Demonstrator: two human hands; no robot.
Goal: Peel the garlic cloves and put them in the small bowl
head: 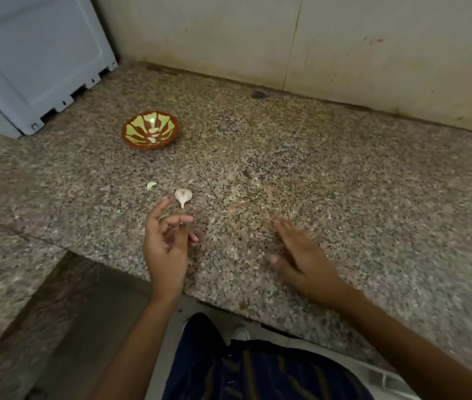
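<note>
A small red-and-green patterned bowl [150,130] sits on the granite counter at the far left, with a couple of pale peeled cloves inside. An unpeeled garlic clove [183,196] lies on the counter nearer to me. A small pale piece of clove or skin [151,185] lies just left of it. My left hand [167,241] hovers right below the unpeeled clove, fingers loosely curled, holding nothing. My right hand [301,252] hangs over the counter to the right, blurred, fingers stretched out and empty.
A grey-white plastic appliance or crate [35,62] stands at the back left corner against the wall. The granite counter [344,183] stretches right, with its front edge running under my wrists. My clothing and the floor show below.
</note>
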